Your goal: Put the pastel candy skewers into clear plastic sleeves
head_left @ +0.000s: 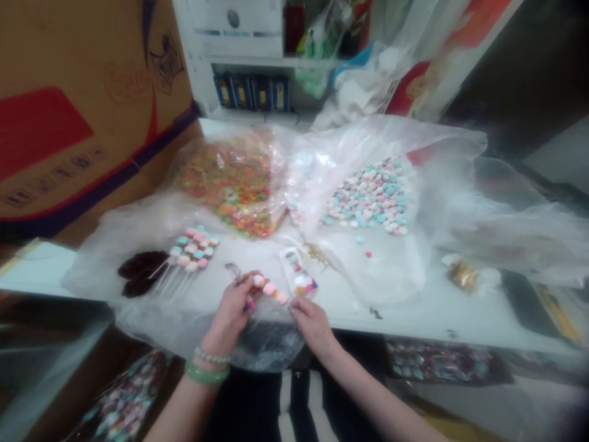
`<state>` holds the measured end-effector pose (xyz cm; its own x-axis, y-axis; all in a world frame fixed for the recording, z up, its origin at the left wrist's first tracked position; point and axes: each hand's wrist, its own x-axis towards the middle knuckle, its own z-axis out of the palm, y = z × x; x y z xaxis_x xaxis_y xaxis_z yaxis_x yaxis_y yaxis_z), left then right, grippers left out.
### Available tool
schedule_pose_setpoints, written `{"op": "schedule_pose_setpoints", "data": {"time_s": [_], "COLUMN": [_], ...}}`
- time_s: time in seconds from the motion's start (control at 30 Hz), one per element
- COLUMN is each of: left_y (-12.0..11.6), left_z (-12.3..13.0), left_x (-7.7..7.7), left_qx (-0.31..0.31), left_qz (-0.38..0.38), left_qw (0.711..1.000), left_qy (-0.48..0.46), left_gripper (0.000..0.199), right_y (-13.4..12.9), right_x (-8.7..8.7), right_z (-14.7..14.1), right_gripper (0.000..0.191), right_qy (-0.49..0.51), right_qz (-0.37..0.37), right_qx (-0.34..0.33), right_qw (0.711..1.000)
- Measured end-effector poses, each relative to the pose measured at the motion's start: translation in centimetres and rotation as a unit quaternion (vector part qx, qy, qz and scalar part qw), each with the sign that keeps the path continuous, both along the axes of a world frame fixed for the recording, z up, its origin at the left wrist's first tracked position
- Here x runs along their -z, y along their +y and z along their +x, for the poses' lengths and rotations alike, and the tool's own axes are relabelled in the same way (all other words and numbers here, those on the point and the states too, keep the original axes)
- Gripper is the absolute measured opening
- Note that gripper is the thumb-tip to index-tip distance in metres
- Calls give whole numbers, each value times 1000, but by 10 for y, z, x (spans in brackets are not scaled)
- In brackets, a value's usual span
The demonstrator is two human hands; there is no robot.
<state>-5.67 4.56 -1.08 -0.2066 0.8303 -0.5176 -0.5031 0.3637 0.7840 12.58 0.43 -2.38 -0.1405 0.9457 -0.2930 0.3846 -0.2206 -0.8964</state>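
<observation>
If the row of pink and white sweets (pixel 271 290) is taken as the middle of the clock, it lies between the two hands, over the near edge of the white table (pixel 400 316). The left hand (pixel 234 305), at 8 o'clock, has its fingers curled and pinches the far end of the row. On its wrist are a bead bracelet (pixel 212 356) and a green bangle (pixel 207 372). The right hand (pixel 313 322), at 4 o'clock, has the thumb and the first finger pressed together at the near end of the row; the exact point of grip is too small to see.

Just beside the row, at 1 o'clock, lies a small printed packet (pixel 292 265). At 10 o'clock a group of sweets on sticks (pixel 193 248) lies side by side, and a dark bag (pixel 140 273) is at 9 o'clock. A clear bag of orange and green sweets (pixel 239 196) rests at 11 o'clock; pale blue, pink and white sweets (pixel 372 196) lie in clear plastic between 1 and 2.
</observation>
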Motion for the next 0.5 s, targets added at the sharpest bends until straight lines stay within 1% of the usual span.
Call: {"op": "schedule_pose_setpoints", "data": {"time_s": [0.07, 0.17, 0.27, 0.33, 0.4, 0.5], "left_y": [-1, -2, -1, 0, 0, 0], "left_z": [2, 4, 5, 4, 4, 4], "left_x": [5, 14, 21, 26, 30, 37], "left_qx": [-1, 4, 29, 46, 56, 47], "left_qz": [1, -1, -11, -18, -24, -22], "left_qw": [999, 992, 983, 976, 968, 958], "left_qy": [45, 125, 179, 210, 242, 280], "left_gripper": [23, 34, 36, 33, 28, 21], "right_y": [1, 2, 5, 8, 11, 15], "right_x": [0, 1, 8, 13, 19, 23], "right_z": [0, 1, -1, -3, -6, -12], "right_gripper": [14, 17, 20, 20, 20, 19], "right_qy": [-30, -80, -126, -139, -133, -116], "right_qz": [-5, 5, 28, 31, 27, 15], "right_qx": [-16, -67, -104, -102, -92, -78], "right_qw": [999, 995, 986, 984, 987, 990]}}
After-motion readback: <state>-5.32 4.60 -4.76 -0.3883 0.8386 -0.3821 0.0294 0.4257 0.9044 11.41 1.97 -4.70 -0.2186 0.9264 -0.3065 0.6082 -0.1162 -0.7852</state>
